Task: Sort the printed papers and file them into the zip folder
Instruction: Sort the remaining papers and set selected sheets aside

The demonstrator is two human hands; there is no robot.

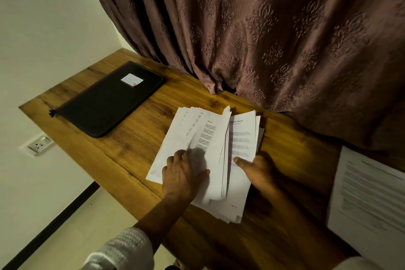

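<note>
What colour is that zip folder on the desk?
The zip folder is black, with a small white label; the head view shows it best.

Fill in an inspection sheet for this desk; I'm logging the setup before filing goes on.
Surface: wooden table, grain visible.
Job's things: black folder closed, far left; papers fanned mid-table; printed sheet at right edge.
Clutter: nothing seen.
Grippers: left hand holds the left sheets, fingers curled; right hand pinches the right ones, thumb on top.
Cables: nothing seen.
Surroundings: curtain behind; socket on left wall.
</note>
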